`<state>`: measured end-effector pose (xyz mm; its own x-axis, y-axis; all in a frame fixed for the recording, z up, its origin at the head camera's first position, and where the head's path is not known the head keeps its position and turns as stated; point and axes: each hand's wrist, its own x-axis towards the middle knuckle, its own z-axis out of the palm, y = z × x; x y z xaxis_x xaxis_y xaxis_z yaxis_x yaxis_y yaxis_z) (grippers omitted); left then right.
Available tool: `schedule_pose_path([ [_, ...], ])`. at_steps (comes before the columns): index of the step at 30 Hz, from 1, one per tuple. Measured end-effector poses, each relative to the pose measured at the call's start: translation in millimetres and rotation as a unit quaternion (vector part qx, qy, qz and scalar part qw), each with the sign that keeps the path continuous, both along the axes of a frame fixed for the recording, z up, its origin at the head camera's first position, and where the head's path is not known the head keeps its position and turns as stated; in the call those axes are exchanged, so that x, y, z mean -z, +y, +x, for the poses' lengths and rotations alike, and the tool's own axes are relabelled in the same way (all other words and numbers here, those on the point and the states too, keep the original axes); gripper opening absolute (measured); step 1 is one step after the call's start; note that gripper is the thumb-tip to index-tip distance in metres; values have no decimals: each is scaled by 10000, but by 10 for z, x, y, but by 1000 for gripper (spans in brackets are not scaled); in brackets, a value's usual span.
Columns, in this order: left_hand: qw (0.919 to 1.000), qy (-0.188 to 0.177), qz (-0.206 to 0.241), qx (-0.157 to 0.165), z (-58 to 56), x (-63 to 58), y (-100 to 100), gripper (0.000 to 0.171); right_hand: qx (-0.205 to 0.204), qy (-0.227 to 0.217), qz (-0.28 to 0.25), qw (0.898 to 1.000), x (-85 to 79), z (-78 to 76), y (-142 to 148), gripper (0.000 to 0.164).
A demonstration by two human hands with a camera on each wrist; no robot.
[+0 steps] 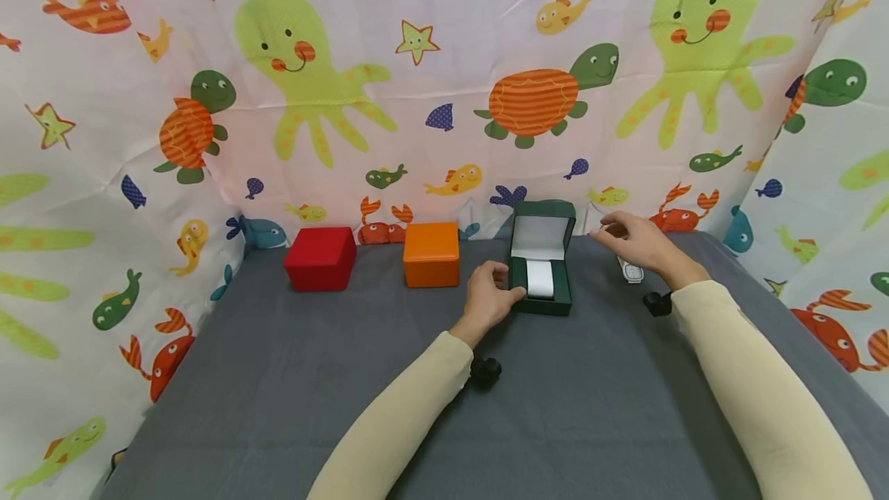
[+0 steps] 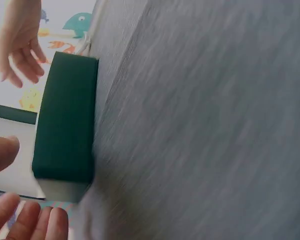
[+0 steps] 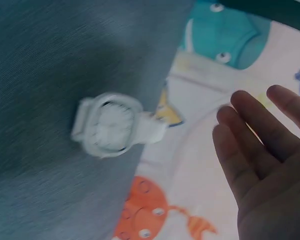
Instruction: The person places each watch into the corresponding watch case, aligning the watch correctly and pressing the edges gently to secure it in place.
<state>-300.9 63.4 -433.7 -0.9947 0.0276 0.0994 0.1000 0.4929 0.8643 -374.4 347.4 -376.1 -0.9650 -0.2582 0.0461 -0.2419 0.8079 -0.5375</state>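
Observation:
A green watch box (image 1: pixel 540 307) stands with its lid raised, showing a white lining and a white cushion (image 1: pixel 539 279) inside. My left hand (image 1: pixel 485 299) is at the box's left side, thumb near the front left corner; whether it touches is unclear. In the left wrist view, its thumb and fingers are spread apart beside the green box (image 2: pixel 67 120). To the right of the box, my right hand (image 1: pixel 642 241) hovers with loosely bent fingers and holds nothing. A white wristwatch (image 3: pixel 111 127) lies on the cloth below it, partly hidden in the head view.
On the left, a red box (image 1: pixel 320 259) and an orange box (image 1: pixel 432 255) stand closed near the back edge of the grey tablecloth (image 1: pixel 347 376). Behind them hangs a white curtain (image 1: pixel 444 29) printed with sea animals, which also lines both sides.

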Motion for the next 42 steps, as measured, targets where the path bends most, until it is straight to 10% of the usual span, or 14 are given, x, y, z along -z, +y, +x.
schedule_pose_path([
  [6,9809,789,-1502,954,-157,-152,-19,52,198,-107,73,9997,128,39,175,70],
  [15,9368,632,-2738,2084,-338,-280,32,62,274,-219,117,9993,274,22,310,69],
  [22,9192,611,-3078,2378,-442,-224,62,65,242,-387,159,9988,364,30,355,72],
  [30,9197,191,-3134,2356,-491,-264,145,72,215,-471,133,9986,468,52,393,66],
  [42,8893,346,-3923,2326,-516,-338,257,65,1,-305,147,9994,550,41,422,47],
])
